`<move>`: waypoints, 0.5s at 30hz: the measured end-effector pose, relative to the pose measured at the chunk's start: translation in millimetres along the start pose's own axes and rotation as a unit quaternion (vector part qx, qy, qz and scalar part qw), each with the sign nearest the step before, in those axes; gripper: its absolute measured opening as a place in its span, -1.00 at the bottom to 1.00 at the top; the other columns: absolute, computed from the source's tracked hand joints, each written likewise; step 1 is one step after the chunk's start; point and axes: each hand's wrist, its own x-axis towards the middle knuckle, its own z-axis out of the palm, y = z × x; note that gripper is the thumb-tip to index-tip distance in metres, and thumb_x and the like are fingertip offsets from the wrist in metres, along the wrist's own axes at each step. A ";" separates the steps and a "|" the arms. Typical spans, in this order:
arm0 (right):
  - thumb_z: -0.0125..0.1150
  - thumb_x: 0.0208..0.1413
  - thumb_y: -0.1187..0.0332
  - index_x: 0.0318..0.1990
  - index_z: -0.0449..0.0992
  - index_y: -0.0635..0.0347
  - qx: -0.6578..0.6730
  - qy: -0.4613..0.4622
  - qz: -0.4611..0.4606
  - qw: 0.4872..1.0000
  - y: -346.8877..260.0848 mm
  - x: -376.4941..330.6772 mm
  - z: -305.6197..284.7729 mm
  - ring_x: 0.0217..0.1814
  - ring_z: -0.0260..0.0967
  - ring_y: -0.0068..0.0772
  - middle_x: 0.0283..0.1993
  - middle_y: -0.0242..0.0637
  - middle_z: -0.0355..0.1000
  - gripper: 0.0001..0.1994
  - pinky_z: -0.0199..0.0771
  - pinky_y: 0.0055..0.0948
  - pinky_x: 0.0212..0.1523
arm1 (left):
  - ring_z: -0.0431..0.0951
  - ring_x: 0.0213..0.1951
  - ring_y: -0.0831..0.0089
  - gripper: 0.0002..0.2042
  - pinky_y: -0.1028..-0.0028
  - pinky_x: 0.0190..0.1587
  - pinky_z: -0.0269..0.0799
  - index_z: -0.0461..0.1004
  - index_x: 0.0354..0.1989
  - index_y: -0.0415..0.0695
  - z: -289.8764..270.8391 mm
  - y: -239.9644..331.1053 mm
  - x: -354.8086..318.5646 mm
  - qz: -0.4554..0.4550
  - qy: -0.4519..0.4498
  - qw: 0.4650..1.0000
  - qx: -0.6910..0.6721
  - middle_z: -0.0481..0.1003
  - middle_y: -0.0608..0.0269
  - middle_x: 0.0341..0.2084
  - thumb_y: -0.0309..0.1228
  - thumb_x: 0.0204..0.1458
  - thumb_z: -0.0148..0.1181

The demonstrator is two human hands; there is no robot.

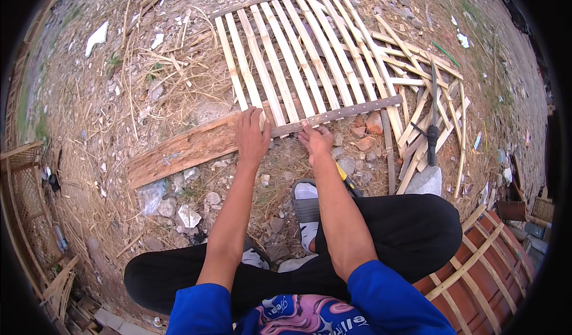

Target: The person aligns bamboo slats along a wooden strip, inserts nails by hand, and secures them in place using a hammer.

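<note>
The right hand [316, 138] pinches the near bar [345, 114] of the slat frame [261, 67], perhaps to steady it. The left hand [253, 139] curls at its left corner; its grip is hard to tell. The frame lies ahead, partly over a board [208, 138] that seems to prop it.

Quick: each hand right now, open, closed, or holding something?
Left hand: fingers bent at the left end of the nearer dark wooden rail; grip cannot be told.
Right hand: thumb on that rail, fingers curled; grip cannot be told.
</note>
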 end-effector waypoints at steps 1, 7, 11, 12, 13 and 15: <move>0.38 0.07 0.45 -0.15 0.41 0.32 0.002 0.006 0.004 1.000 0.0 0.1 -0.8 -0.20 0.52 -0.28 -0.19 -0.18 0.48 -0.73 0.64 -0.38 -0.15 | 0.38 0.09 0.11 -0.71 0.13 0.13 0.23 0.46 -0.04 -0.13 1.2 1.9 -3.8 0.009 -0.003 0.999 0.041 0.41 0.09 0.03 -0.35 0.06 0.16; 0.40 0.04 0.45 -0.16 0.40 0.30 0.008 0.018 -0.013 1.000 1.4 0.8 -2.4 -0.18 0.51 -0.25 -0.18 -0.17 0.47 -0.71 0.63 -0.30 -0.07 | 0.35 0.13 0.16 -0.70 0.12 0.15 0.19 0.46 -0.01 -0.02 -0.7 5.7 -3.2 0.008 -0.015 0.993 0.115 0.39 0.15 0.07 -0.28 0.08 0.15; 0.40 0.02 0.50 -0.17 0.39 0.41 0.029 0.017 -0.018 0.999 5.7 1.4 -2.1 -0.20 0.53 -0.23 -0.19 -0.11 0.47 -0.70 0.66 -0.34 -0.16 | 0.33 0.14 0.19 -0.68 0.11 0.17 0.16 0.47 0.04 0.05 0.4 3.7 -3.7 0.021 -0.025 0.991 0.132 0.38 0.16 0.09 -0.25 0.10 0.12; 0.40 0.03 0.49 -0.17 0.39 0.40 0.031 0.016 -0.022 0.999 6.1 -0.1 -1.7 -0.20 0.54 -0.22 -0.18 -0.10 0.47 -0.70 0.65 -0.32 -0.14 | 0.33 0.14 0.19 -0.68 0.11 0.17 0.16 0.47 0.04 0.05 0.7 3.1 -3.9 0.021 -0.025 0.990 0.135 0.38 0.16 0.09 -0.25 0.10 0.12; 0.40 0.03 0.48 -0.17 0.39 0.40 0.033 0.015 -0.026 0.999 6.4 -1.4 -0.6 -0.20 0.54 -0.21 -0.18 -0.10 0.47 -0.70 0.65 -0.30 -0.12 | 0.32 0.15 0.19 -0.67 0.11 0.17 0.16 0.47 0.05 0.06 1.1 2.4 -3.8 0.022 -0.029 0.990 0.139 0.37 0.16 0.09 -0.23 0.11 0.11; 0.40 0.03 0.47 -0.18 0.39 0.39 0.031 0.020 -0.031 0.999 6.0 -1.8 0.5 -0.20 0.54 -0.20 -0.18 -0.10 0.48 -0.70 0.64 -0.29 -0.10 | 0.31 0.16 0.19 -0.67 0.11 0.17 0.15 0.47 0.06 0.07 0.8 3.9 -3.2 0.022 -0.033 0.989 0.144 0.37 0.16 0.09 -0.21 0.12 0.11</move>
